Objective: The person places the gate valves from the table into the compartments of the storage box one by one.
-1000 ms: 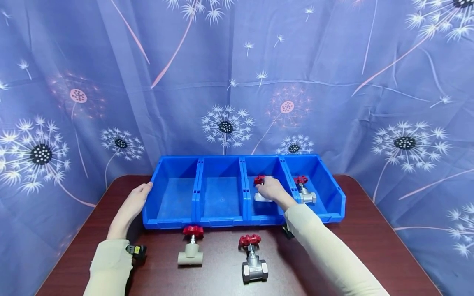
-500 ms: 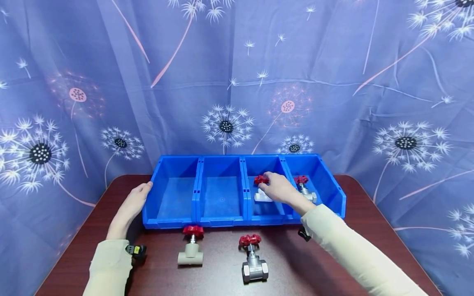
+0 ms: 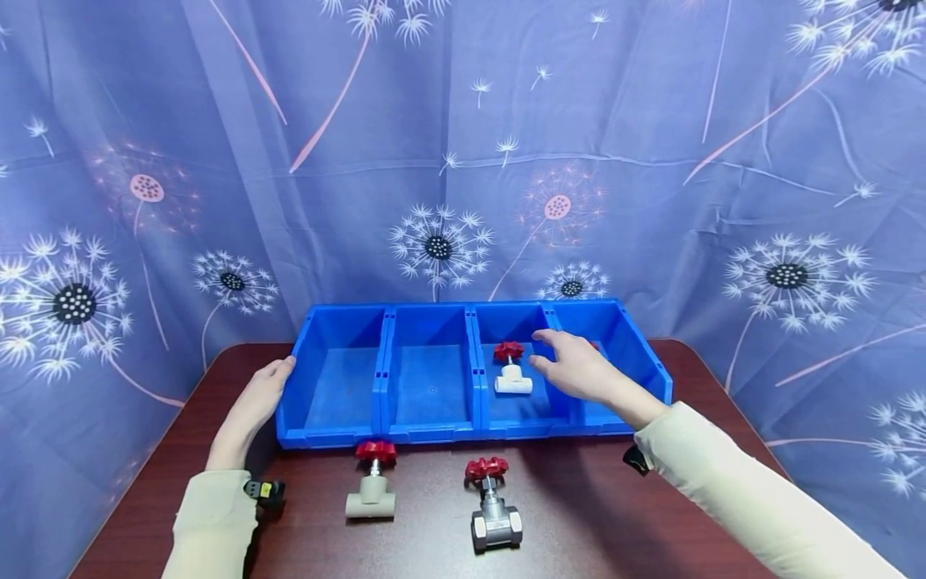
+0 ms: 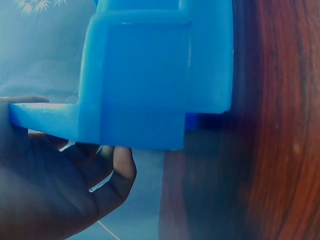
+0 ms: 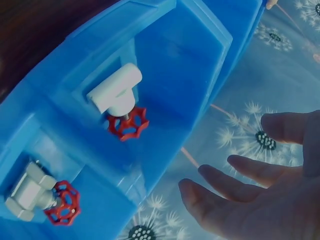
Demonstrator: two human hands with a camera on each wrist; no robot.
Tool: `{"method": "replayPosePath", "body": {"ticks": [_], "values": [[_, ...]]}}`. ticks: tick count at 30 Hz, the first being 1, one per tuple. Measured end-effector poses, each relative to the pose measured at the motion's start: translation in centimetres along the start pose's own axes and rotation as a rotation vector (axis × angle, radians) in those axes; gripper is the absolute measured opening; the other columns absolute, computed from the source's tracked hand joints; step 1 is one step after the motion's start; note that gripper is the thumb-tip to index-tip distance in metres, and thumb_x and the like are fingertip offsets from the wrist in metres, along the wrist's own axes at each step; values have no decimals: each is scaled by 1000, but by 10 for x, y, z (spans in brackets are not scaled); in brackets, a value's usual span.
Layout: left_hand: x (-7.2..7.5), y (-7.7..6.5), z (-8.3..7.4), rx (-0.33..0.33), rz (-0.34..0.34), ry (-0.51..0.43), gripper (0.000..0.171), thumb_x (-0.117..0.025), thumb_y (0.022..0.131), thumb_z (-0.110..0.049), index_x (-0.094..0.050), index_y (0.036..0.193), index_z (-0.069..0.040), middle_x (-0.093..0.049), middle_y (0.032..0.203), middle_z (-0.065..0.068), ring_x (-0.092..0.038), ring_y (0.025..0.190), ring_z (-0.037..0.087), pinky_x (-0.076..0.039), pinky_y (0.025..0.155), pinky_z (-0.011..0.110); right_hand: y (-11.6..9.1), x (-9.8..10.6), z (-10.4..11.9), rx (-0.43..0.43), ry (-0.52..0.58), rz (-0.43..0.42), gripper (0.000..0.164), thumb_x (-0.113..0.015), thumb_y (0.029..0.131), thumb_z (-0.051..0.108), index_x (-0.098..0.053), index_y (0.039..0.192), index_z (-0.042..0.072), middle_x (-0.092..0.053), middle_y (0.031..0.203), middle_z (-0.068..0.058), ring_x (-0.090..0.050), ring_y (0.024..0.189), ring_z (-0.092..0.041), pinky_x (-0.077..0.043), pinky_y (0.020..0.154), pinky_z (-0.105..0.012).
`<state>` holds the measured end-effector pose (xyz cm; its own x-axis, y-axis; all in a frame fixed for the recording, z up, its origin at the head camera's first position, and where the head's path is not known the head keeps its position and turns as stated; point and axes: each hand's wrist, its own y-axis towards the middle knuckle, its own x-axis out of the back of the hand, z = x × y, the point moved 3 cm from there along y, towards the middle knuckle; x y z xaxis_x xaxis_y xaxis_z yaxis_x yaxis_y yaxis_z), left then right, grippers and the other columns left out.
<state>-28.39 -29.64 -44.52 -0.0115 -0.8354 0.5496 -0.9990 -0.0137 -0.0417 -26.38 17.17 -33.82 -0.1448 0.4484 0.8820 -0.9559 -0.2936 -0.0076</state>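
My left hand (image 3: 262,396) grips the left end of a blue four-part storage bin (image 3: 427,435); in the left wrist view its fingers (image 4: 123,165) curl around the bin's side rim. Above the divider between the two right-hand compartments hovers my right hand (image 3: 581,366), fingers spread and holding nothing. Just left of it, a white plastic valve (image 3: 514,383) with a red handwheel lies in the third compartment. A metal valve (image 5: 31,192) with a red handwheel sits in the rightmost compartment, mostly hidden behind the right hand in the head view.
On the dark wooden table (image 3: 427,555) before the bin lie a beige plastic valve (image 3: 371,498) and a steel valve (image 3: 496,524), both with red handwheels. A blue dandelion-print curtain (image 3: 347,225) hangs right behind the bin.
My right hand has let go of the white valve and drawn back to the right, fingers opening. The white valve stays in the third compartment. My left hand keeps its place on the bin.
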Motion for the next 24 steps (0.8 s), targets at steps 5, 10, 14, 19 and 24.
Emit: {"method": "replayPosePath", "body": {"ticks": [5,10,14,19,24], "values": [[0,1,0,-3,-4,1,69,-25,105,-51,-46,132,10,-52,125,32,-52,111,40,-41,95,52,-8,9,-16,12,56,-50,48,-54,101,28,-47,141,3,-52,138,-20,-59,111,-35,-46,92,-52],[0,1,2,-1,-5,0,71,-24,105,-51,-44,134,11,-50,127,33,-51,113,42,-41,96,54,-10,20,-35,53,101,-116,42,-54,102,27,-53,137,5,-58,128,-18,-63,98,-30,-52,81,-48],[0,0,2,-1,-3,-18,72,-24,105,-51,-42,136,12,-49,129,34,-50,115,43,-40,97,55,-10,28,-53,72,114,-158,39,-54,102,28,-56,133,5,-58,130,-18,-60,107,-32,-48,86,-52],[0,0,2,-10,-13,-29,70,-25,105,-50,-43,134,12,-50,127,34,-52,112,40,-43,95,52,-11,40,-84,45,125,-216,35,-53,102,29,-60,129,7,-61,125,-16,-59,100,-31,-45,81,-48],[-1,1,1,-9,-33,-23,66,-28,106,-48,-50,127,10,-58,116,29,-58,98,30,-49,82,37,-13,52,-115,21,129,-293,37,-51,103,31,-62,125,4,-62,123,-21,-58,104,-35,-44,83,-50]]}}
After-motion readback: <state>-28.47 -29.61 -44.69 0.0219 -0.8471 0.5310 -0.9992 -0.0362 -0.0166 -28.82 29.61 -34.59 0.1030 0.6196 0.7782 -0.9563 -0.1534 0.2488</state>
